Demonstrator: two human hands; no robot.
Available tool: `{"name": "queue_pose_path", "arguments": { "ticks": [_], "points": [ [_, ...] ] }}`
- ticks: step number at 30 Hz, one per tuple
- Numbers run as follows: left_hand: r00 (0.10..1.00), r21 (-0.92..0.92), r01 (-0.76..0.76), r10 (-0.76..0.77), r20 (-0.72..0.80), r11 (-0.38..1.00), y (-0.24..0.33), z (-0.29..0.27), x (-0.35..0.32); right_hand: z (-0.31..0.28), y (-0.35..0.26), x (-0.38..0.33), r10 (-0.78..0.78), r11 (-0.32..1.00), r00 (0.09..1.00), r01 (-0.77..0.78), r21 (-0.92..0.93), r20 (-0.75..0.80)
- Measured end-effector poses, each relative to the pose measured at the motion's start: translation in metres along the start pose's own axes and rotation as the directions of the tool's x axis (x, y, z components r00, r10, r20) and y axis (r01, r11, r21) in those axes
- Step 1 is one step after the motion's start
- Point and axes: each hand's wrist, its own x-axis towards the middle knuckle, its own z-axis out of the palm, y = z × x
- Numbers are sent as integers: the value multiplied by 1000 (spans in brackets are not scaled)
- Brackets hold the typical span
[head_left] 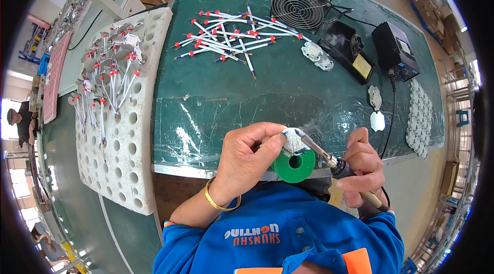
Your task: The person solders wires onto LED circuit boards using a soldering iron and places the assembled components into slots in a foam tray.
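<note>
My left hand (246, 154) pinches a small white LED circuit board (295, 143) between thumb and fingers, just over the near table edge. In my right hand (364, 170) is a soldering iron (325, 156), its metal tip pointing left and lying at the upper side of the board. Whether the tip touches the board I cannot tell. Below the board is a green spool (304, 170), partly hidden by it. Two more white boards, one of them (377, 121) nearest my right hand, lie farther up the green table (216, 120).
Cut white cables (221, 42) with red rings are piled at the back. A fan (301, 6), a soldering iron stand (350, 50) and a black power unit (395, 50) stand behind. A board panel (419, 120) lies right; a holed foam block (116, 171) bears wired boards at left.
</note>
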Motion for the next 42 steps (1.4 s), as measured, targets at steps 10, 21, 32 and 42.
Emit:
{"name": "queue_pose_path", "arguments": {
  "ticks": [10,21,32,42],
  "points": [
    [992,-226,118,-103,78,967,0,2,7,33,19,21,145,970,984,-162,-180,-101],
    [947,-284,169,-75,314,944,0,-19,26,27,25,29,221,975,970,-223,-8,-97],
    [924,-299,111,12,382,948,-21,-7,34,38,25,22,386,894,903,-315,318,-190],
    [987,-409,94,-138,-81,908,-28,5,29,10,31,-5,31,884,994,-78,-460,-110]
  ]
}}
